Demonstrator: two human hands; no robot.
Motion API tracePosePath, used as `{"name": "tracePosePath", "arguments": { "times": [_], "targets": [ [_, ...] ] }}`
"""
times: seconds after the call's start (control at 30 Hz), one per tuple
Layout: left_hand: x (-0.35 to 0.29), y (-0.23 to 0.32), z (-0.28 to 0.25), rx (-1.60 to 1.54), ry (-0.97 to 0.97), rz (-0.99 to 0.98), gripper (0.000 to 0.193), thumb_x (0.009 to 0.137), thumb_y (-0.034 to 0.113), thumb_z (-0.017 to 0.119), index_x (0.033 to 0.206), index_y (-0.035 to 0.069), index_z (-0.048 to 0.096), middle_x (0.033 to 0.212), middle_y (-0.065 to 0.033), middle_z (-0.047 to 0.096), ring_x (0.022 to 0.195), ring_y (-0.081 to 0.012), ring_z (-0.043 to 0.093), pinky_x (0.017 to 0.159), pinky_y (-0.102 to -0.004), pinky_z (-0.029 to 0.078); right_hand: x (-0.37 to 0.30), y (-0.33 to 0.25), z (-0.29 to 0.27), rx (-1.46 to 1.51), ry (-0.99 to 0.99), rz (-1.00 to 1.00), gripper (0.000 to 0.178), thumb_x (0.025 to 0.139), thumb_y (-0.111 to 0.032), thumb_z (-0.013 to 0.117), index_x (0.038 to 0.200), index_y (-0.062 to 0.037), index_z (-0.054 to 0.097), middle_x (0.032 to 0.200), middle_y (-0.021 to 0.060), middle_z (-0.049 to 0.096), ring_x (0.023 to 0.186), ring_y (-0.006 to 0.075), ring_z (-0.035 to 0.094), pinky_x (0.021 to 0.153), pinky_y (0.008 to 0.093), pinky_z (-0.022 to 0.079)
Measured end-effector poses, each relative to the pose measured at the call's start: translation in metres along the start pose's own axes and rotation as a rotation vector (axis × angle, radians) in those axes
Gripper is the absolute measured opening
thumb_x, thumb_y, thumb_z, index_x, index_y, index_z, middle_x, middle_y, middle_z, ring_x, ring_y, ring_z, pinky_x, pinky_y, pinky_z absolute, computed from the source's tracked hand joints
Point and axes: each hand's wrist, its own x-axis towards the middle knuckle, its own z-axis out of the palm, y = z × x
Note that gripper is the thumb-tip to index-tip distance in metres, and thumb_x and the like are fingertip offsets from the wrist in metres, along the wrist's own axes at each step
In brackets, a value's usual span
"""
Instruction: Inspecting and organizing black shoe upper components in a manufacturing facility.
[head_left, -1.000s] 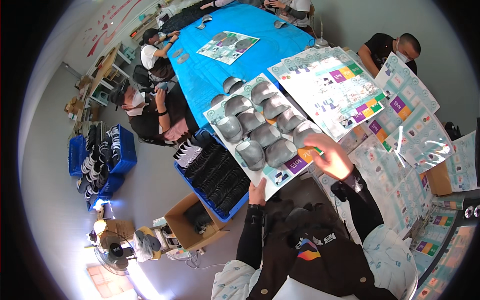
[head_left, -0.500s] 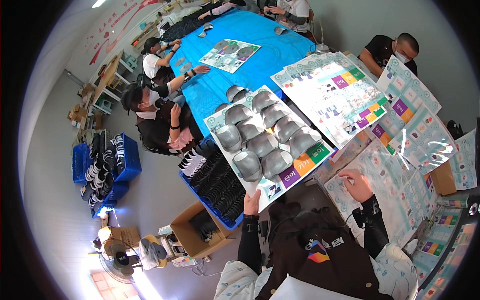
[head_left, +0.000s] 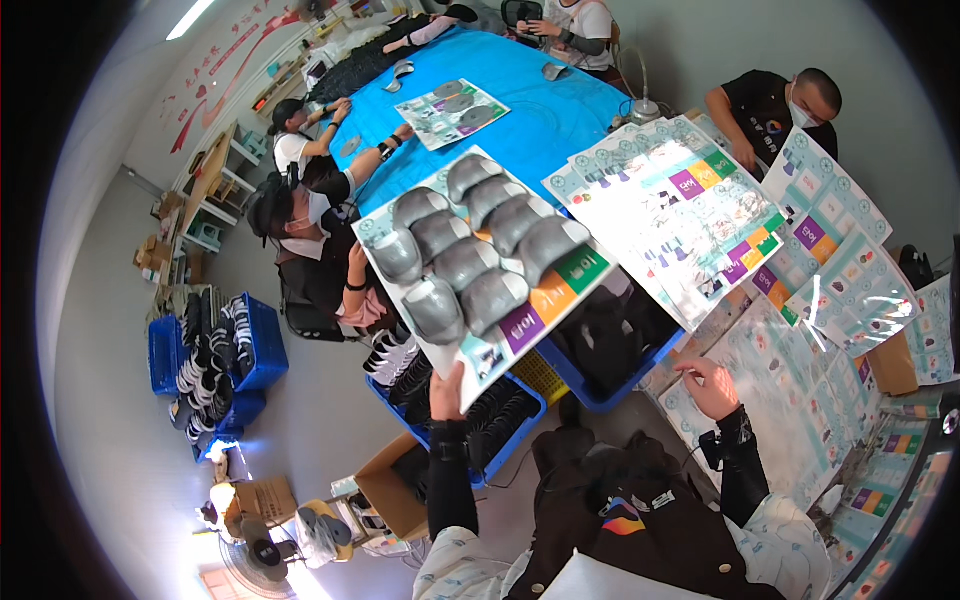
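While my left hand (head_left: pixel 447 392) kept the near corner of a printed board (head_left: pixel 487 362) firmly gripped, my right hand (head_left: pixel 712 388) hung well apart from it, over the loose sheets (head_left: pixel 775 365) on my right, its fingers loosely bent and nothing to be seen in it. Some ten grey cups (head_left: pixel 467 265) lay on the board in slanting rows, filling it from the far corner to the left edge and leaving a strip bare along the near right edge.

The board had just swung leftward, so that its right corner uncovered more of a blue bin (head_left: pixel 600 400) holding dark pieces (head_left: pixel 610 345); my right hand, a second earlier at the cup nearest that corner, was now clear of it. The cups looked to have kept their rows, so I judged the load steady in my one-handed hold, though I could not tell whether anything propped the board from below.

Under its near corner, a blue crate (head_left: pixel 520 440) held ranked dark curved pieces (head_left: pixel 490 420). Toward the left edge of the blue tabletop (head_left: pixel 560 120) lay a second board (head_left: pixel 440 132) with grey discs (head_left: pixel 474 116), a co-worker's hand (head_left: pixel 402 132) just beside it.

Printed characters marked the coloured squares (head_left: pixel 583 268) along my board's bare strip, pale lettering and a bright emblem (head_left: pixel 622 515) my dark apron (head_left: pixel 650 545), and red lettering (head_left: pixel 240 45) the far wall
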Motion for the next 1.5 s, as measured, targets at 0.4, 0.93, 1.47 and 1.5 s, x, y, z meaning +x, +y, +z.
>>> {"name": "tracePosePath", "arguments": {
  "times": [0.4, 0.93, 1.47, 1.5],
  "targets": [
    [0.393, 0.014, 0.053, 0.29, -0.245, 0.466, 0.029, 0.098, 0.011, 0.065, 0.123, -0.001, 0.056, 0.109, -0.0139, 0.07, 0.094, -0.0244, 0.071, 0.079, -0.0371, 0.058, 0.021, 0.006, 0.022, 0.041, 0.055, 0.386, 0.021, 0.087, -0.008, 0.062, 0.105, -0.0058, 0.073, 0.1, 0.0149, 0.074, 0.088, 0.0297, 0.072, 0.078, 0.037, 0.057],
    [0.621, -0.146, 0.201, -0.209, -0.134, -0.014, 0.04, 0.093, 0.012, 0.068, 0.128, -0.004, 0.058, 0.115, -0.0108, 0.069, 0.102, -0.0217, 0.065, 0.088, -0.0352, 0.051, 0.029, -0.029, 0.036, 0.037, 0.205, 0.756, 0.022, 0.085, -0.001, 0.059, 0.1, -0.0016, 0.075, 0.096, 0.0109, 0.075, 0.083, 0.0148, 0.07, 0.073, 0.0283, 0.057],
    [0.679, -0.111, 0.18, 1.477, -0.485, 0.552, 0.052, 0.094, 0.041, 0.065, 0.125, 0.0, 0.064, 0.109, -0.0325, 0.067, 0.101, -0.0417, 0.065, 0.079, -0.0494, 0.053, 0.021, -0.007, 0.039, -0.015, 0.135, 0.754, 0.025, 0.085, 0.0, 0.059, 0.103, -0.0053, 0.075, 0.098, 0.0084, 0.075, 0.086, 0.0145, 0.068, 0.077, 0.0297, 0.054],
    [0.672, -0.092, 0.166, 1.466, -0.477, 0.489, 0.046, 0.096, 0.035, 0.063, 0.132, 0.007, 0.062, 0.114, -0.0341, 0.065, 0.109, -0.043, 0.063, 0.083, -0.0511, 0.054, 0.017, 0.007, 0.035, -0.025, 0.092, 0.763, 0.026, 0.086, 0.001, 0.058, 0.104, -0.005, 0.075, 0.099, 0.0094, 0.075, 0.091, 0.0163, 0.069, 0.081, 0.0312, 0.054]
  ]
}}
